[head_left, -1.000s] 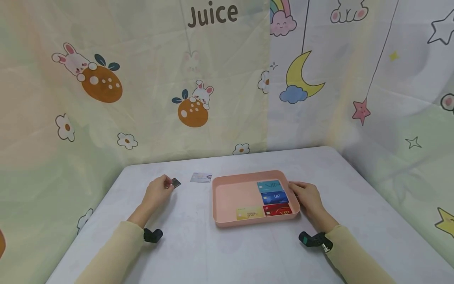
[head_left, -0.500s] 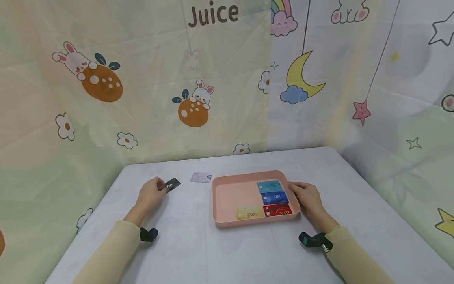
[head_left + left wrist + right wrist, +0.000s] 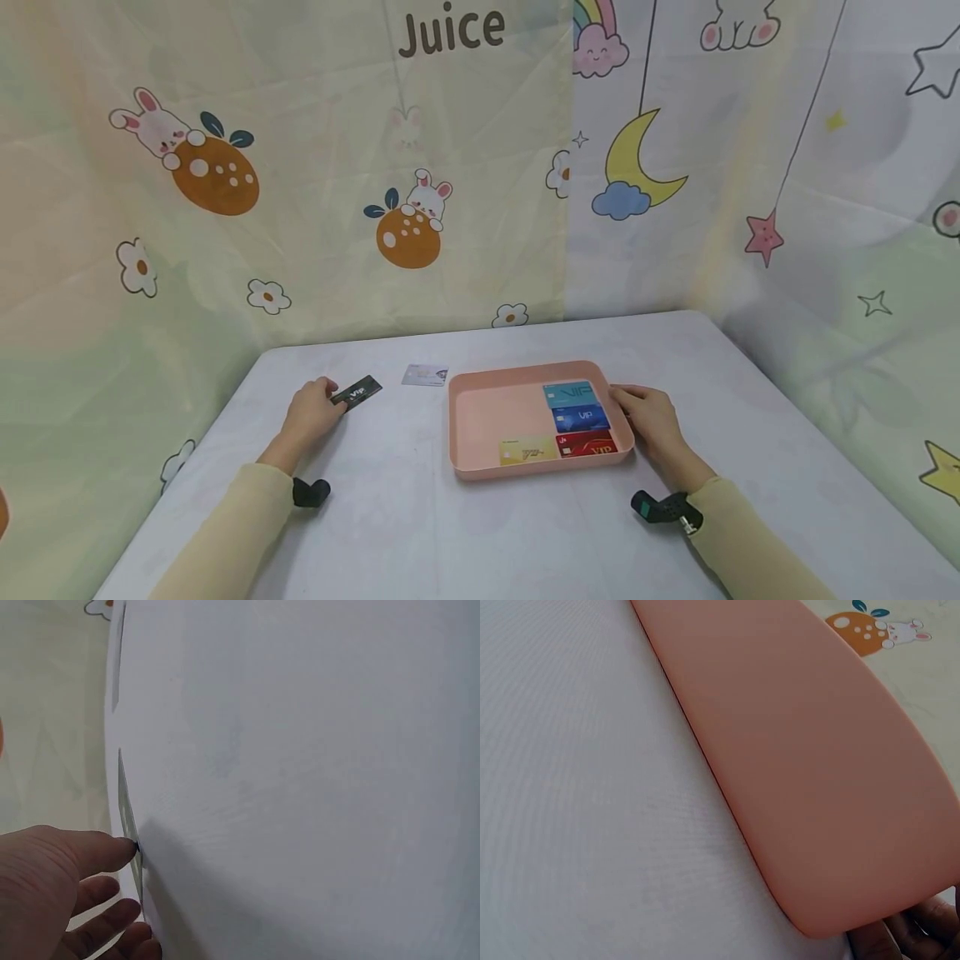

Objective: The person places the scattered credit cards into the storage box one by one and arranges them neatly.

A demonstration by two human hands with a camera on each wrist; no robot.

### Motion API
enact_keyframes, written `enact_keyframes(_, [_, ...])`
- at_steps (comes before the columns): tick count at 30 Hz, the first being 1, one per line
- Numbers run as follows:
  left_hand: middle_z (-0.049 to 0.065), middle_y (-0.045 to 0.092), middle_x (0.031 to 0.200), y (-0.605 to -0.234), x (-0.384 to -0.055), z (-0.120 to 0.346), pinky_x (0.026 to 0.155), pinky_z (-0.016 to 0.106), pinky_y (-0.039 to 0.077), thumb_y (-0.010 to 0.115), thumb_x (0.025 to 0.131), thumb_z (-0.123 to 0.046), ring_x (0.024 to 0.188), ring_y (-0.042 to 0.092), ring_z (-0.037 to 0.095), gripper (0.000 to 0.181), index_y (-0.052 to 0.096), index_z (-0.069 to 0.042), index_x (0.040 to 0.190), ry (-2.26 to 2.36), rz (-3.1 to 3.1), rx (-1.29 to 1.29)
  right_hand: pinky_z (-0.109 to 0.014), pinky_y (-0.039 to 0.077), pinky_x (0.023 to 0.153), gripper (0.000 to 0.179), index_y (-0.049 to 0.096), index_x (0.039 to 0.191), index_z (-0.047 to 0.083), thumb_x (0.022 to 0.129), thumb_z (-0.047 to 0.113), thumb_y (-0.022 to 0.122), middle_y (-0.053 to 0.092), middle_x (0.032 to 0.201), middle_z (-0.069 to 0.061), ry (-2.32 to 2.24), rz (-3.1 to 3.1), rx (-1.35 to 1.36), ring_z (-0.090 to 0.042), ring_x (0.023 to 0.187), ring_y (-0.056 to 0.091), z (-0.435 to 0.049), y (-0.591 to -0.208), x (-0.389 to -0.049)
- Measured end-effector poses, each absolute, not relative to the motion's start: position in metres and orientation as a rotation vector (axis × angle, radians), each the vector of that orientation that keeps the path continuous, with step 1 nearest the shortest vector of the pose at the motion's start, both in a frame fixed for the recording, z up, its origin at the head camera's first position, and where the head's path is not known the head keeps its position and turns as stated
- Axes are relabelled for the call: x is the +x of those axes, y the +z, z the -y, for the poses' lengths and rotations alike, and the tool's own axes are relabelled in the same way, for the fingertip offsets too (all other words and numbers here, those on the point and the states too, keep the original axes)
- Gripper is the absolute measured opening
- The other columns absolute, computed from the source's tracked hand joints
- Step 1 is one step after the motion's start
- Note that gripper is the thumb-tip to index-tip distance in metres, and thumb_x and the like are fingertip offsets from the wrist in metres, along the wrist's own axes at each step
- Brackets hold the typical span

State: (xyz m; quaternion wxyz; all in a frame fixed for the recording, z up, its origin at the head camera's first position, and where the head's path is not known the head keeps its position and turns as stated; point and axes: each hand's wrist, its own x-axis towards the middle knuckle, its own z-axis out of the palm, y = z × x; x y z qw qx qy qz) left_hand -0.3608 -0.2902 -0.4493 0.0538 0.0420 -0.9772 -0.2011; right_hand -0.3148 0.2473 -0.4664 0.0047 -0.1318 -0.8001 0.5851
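Observation:
A black VIP card (image 3: 356, 391) lies slanted on the left part of the white table. My left hand (image 3: 309, 414) has its thumb and fingertips at the card's near left end, pinching it by its edges. In the left wrist view the card (image 3: 127, 802) appears nearly edge-on, with the thumb against it. My right hand (image 3: 651, 421) grips the right side of a pink tray (image 3: 480, 417); some of its fingers are hidden by the wall. In the right wrist view the tray's outer wall (image 3: 802, 765) fills much of the picture, fingers at its lower end.
Inside the tray are a light blue card (image 3: 568, 393), a dark blue card (image 3: 581, 417), a red card (image 3: 587, 442) and a yellow card (image 3: 528, 451). A silvery card (image 3: 425, 375) lies on the table (image 3: 480, 542) left of the tray. Printed curtains (image 3: 315, 167) hang behind.
My left hand has slid left and toward me along the black card, uncovering more of it. The card's far right end has stayed put. The right hand and tray have not moved.

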Motion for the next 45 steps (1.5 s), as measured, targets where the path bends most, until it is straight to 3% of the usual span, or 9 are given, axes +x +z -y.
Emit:
enact_keyframes(11, [0.035,0.055,0.119,-0.445,-0.364,0.289,0.092,0.056,0.048,0.067,0.095,-0.019,0.106,0.054,0.044,0.046,0.06,0.015,0.125,-0.555,3.053,0.166,-0.044,0.048,0.109,0.057,0.053,0.146,-0.004,0.106,0.037,0.054,0.053,0.15,-0.026,1.838,2.504,-0.403,-0.038,0.135,0.054,-0.248,-0.463,-0.314])
enact_keyframes(21, [0.029,0.062,0.112,-0.433,-0.369,0.29,0.091,0.051,0.045,0.07,0.094,-0.02,0.106,0.052,0.042,0.045,0.063,0.014,0.121,-0.617,3.162,0.279,-0.041,0.051,0.108,0.058,0.053,0.147,-0.003,0.106,0.038,0.054,0.053,0.149,-0.026,1.823,2.514,-0.393,-0.037,0.133,0.055,-0.249,-0.467,-0.314])
enact_keyframes(28, [0.026,0.065,0.109,-0.433,-0.367,0.296,0.089,0.047,0.047,0.068,0.093,-0.012,0.101,0.056,0.037,0.029,0.065,0.012,0.11,-0.815,3.118,0.324,-0.043,0.049,0.109,0.057,0.052,0.147,-0.003,0.106,0.037,0.054,0.054,0.149,-0.026,1.818,2.515,-0.393,-0.037,0.134,0.055,-0.247,-0.466,-0.314])
enact_keyframes(33, [0.031,0.058,0.118,-0.433,-0.367,0.299,0.096,0.052,0.048,0.072,0.093,-0.015,0.105,0.055,0.039,0.052,0.051,0.017,0.128,-0.806,3.119,0.27,-0.044,0.048,0.11,0.058,0.052,0.147,-0.003,0.106,0.038,0.054,0.053,0.149,-0.026,1.815,2.514,-0.384,-0.038,0.134,0.054,-0.247,-0.465,-0.315])
enact_keyframes(36, [0.032,0.058,0.119,-0.429,-0.367,0.301,0.098,0.054,0.047,0.077,0.091,-0.019,0.106,0.055,0.04,0.06,0.05,0.018,0.13,-0.763,3.155,0.258,-0.044,0.048,0.11,0.057,0.053,0.147,-0.003,0.106,0.038,0.053,0.053,0.149,-0.026,1.816,2.514,-0.386,-0.037,0.134,0.055,-0.247,-0.465,-0.315])
enact_keyframes(45, [0.027,0.06,0.111,-0.428,-0.366,0.303,0.094,0.052,0.048,0.078,0.089,-0.018,0.103,0.057,0.038,0.05,0.057,0.014,0.121,-0.826,3.175,0.32,-0.045,0.049,0.11,0.057,0.053,0.146,-0.004,0.106,0.037,0.053,0.053,0.149,-0.026,1.8,2.521,-0.392,-0.037,0.133,0.055,-0.247,-0.467,-0.316])
